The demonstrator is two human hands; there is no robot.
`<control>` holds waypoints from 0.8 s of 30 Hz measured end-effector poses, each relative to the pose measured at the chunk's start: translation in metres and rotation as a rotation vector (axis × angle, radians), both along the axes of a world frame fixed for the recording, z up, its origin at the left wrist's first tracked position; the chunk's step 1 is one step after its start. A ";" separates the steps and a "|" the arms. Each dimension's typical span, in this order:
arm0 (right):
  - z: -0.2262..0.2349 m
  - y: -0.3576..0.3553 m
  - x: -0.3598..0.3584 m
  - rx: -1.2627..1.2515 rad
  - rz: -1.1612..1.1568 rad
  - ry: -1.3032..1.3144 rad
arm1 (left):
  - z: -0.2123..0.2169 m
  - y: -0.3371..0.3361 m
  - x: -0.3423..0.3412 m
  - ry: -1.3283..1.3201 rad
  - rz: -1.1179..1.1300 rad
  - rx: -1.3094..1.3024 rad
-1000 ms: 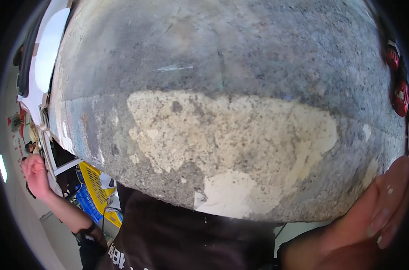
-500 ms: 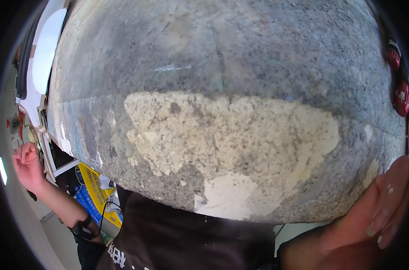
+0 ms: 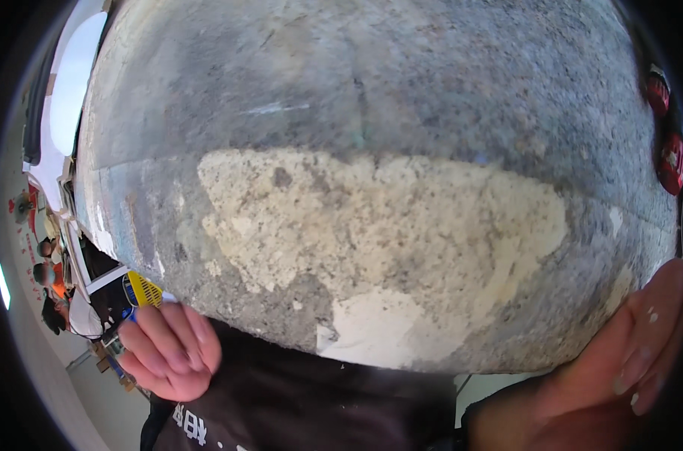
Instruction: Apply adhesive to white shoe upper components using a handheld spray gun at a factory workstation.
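A large, mottled grey, stone-like surface (image 3: 402,98) with a rounded lower edge fills most of the view. Across its lower middle runs a rough cream patch (image 3: 402,218), with a smoother whitish area (image 3: 379,327) beneath. My left hand (image 3: 172,353) is curled into a fist just below the lower left edge, in front of the dark apron; I see nothing in it. At the lower right, my right hand (image 3: 646,338) lies along the edge of the grey surface with its fingers stretched out. White flecks dot those fingers. Its far side is lost in the dark rim.
Two red, shiny objects (image 3: 671,164) sit at the far right rim. Behind the left hand is a yellow slotted basket (image 3: 144,289). People (image 3: 52,278) are in the background at left, below a white panel (image 3: 78,83). A dark apron (image 3: 296,391) covers my front.
My left hand has come down and right, from out at the left to below the grey surface's edge, still curled. The right hand stays put. The view has shifted slightly.
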State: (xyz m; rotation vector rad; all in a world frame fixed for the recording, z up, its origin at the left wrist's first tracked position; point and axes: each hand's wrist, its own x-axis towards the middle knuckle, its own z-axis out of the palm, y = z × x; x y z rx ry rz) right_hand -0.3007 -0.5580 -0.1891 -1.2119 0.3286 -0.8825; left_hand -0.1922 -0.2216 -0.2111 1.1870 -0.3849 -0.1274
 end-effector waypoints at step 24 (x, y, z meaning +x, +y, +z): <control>-0.004 0.004 0.012 -0.033 -0.070 -0.027 | 0.074 0.044 0.014 -0.174 -0.038 -0.080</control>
